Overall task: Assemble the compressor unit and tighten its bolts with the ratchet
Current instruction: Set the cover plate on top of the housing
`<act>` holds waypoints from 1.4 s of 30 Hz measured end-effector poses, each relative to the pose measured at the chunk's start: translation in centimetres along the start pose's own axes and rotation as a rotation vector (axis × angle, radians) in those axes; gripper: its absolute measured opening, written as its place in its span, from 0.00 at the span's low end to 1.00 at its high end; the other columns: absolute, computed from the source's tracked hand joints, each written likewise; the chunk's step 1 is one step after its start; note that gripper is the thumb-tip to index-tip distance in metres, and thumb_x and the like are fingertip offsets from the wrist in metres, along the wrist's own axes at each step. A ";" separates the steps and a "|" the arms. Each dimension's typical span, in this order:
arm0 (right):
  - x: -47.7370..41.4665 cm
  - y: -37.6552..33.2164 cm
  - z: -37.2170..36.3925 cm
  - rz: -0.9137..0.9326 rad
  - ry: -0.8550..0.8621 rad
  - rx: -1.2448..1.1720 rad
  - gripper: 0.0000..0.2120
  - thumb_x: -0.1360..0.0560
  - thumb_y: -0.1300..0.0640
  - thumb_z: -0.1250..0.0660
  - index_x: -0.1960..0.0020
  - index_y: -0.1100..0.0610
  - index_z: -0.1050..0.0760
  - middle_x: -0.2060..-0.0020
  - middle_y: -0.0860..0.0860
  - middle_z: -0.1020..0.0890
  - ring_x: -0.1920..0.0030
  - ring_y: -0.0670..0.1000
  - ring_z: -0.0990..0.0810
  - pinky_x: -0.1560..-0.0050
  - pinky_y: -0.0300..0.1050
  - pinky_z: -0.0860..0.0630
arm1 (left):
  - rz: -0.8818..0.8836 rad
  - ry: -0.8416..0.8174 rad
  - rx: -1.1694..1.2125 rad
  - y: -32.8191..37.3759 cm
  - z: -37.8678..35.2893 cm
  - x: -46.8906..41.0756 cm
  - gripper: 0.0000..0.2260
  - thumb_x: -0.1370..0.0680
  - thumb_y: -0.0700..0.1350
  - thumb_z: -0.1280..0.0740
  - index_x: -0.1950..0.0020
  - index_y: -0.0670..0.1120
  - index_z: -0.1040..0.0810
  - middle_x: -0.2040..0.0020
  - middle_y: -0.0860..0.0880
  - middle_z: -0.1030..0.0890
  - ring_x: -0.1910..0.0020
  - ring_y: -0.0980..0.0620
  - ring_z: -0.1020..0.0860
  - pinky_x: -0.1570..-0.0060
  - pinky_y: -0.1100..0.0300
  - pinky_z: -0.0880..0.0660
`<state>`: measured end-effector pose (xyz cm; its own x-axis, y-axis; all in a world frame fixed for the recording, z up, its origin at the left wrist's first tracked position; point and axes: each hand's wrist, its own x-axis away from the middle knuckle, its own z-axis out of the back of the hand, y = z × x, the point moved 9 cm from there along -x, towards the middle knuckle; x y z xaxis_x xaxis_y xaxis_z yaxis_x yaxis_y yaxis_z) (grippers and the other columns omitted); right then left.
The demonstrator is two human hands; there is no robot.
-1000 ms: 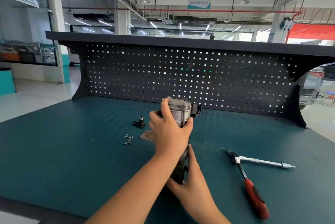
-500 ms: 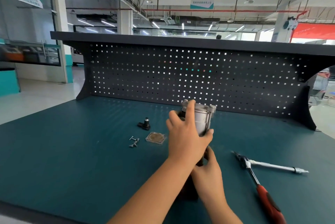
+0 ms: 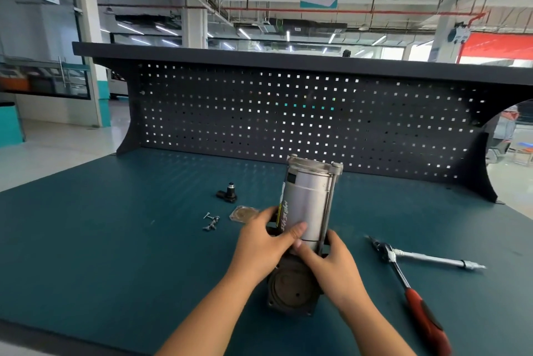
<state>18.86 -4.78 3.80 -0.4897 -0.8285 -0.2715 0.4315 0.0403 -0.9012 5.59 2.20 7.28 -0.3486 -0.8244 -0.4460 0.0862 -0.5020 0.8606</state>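
Note:
The compressor unit [image 3: 307, 205], a grey metal cylinder on a dark square head with a round recess facing me, lies lengthwise on the teal bench. My left hand [image 3: 264, 246] grips its near end from the left, thumb across the cylinder. My right hand [image 3: 331, 260] holds it from the right, fingers curled round the body. A square cover plate [image 3: 242, 214] lies just left of the unit, with several small bolts [image 3: 212, 221] beside it. A red-handled ratchet [image 3: 409, 289] lies to the right.
A small black fitting [image 3: 227, 193] stands behind the bolts. A chrome extension bar [image 3: 438, 260] lies across the ratchet's head. The black pegboard wall [image 3: 288, 116] closes the back of the bench [image 3: 86, 240].
The unit has gone from upright in my hands to lying down on the bench. My left hand slid from its top to its near end. The view shifted left.

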 end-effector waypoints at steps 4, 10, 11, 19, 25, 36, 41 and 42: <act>0.0 -0.7 0.5 0.030 -0.034 -0.070 0.11 0.27 0.42 0.35 0.54 0.49 0.25 0.57 0.46 0.18 0.57 0.43 0.19 0.61 0.35 0.26 | -0.064 0.117 -0.115 1.9 0.7 0.1 0.17 0.40 0.72 0.35 0.62 0.61 0.25 0.66 0.72 0.23 0.60 0.76 0.26 0.65 0.79 0.32; -0.2 -1.8 1.8 0.032 -0.036 -0.062 0.19 0.28 0.40 0.36 0.67 0.54 0.31 0.76 0.42 0.25 0.76 0.39 0.30 0.73 0.33 0.34 | -0.012 0.196 -0.087 2.3 1.0 0.8 0.16 0.39 0.69 0.32 0.67 0.57 0.24 0.71 0.66 0.22 0.65 0.73 0.24 0.70 0.76 0.32; -0.1 -1.8 2.0 0.014 -0.037 -0.062 0.22 0.31 0.36 0.36 0.67 0.55 0.31 0.78 0.42 0.25 0.76 0.40 0.29 0.72 0.36 0.33 | 0.004 0.203 -0.063 2.2 0.9 0.9 0.17 0.39 0.69 0.32 0.68 0.56 0.23 0.71 0.65 0.21 0.67 0.70 0.24 0.72 0.75 0.32; 0.3 -1.1 3.2 -0.196 -0.105 -0.121 0.36 0.45 0.26 0.35 0.64 0.61 0.26 0.74 0.53 0.21 0.73 0.52 0.22 0.72 0.42 0.26 | 0.333 -0.033 -0.188 1.3 -0.4 -0.2 0.31 0.36 0.70 0.32 0.57 0.41 0.18 0.62 0.47 0.16 0.62 0.50 0.18 0.62 0.54 0.23; -0.3 -1.0 3.5 -0.303 -0.317 -0.163 0.35 0.44 0.33 0.29 0.57 0.64 0.21 0.72 0.53 0.17 0.74 0.55 0.18 0.74 0.41 0.24 | 0.508 -0.289 -0.194 1.1 -1.9 -1.1 0.36 0.33 0.65 0.30 0.37 0.40 0.29 0.44 0.47 0.23 0.49 0.48 0.22 0.52 0.52 0.22; -4.7 2.2 4.3 -0.423 -0.256 -0.199 0.27 0.38 0.34 0.30 0.59 0.58 0.21 0.66 0.54 0.16 0.68 0.52 0.18 0.67 0.42 0.24 | 0.539 -0.231 -0.008 -0.6 -3.7 -4.0 0.16 0.28 0.52 0.27 0.60 0.40 0.24 0.70 0.48 0.19 0.77 0.55 0.23 0.74 0.65 0.26; -6.5 4.1 3.8 -0.464 -0.394 -0.073 0.31 0.48 0.27 0.33 0.64 0.54 0.24 0.70 0.52 0.19 0.71 0.51 0.21 0.67 0.39 0.26 | 0.564 -0.212 0.114 -1.9 -3.8 -4.7 0.18 0.23 0.52 0.33 0.67 0.41 0.26 0.79 0.50 0.26 0.84 0.56 0.29 0.80 0.69 0.33; -7.0 4.3 3.7 -0.459 -0.406 -0.053 0.32 0.51 0.26 0.32 0.66 0.55 0.24 0.72 0.52 0.20 0.73 0.51 0.22 0.70 0.38 0.27 | 0.570 -0.207 0.110 -2.1 -3.5 -4.6 0.20 0.23 0.55 0.35 0.65 0.40 0.24 0.77 0.49 0.23 0.81 0.55 0.27 0.78 0.67 0.31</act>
<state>26.96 -0.91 3.11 -0.2848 -0.9139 0.2893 0.2018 -0.3522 -0.9139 10.31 6.09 6.67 -0.4511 -0.8815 0.1395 0.2198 0.0417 0.9746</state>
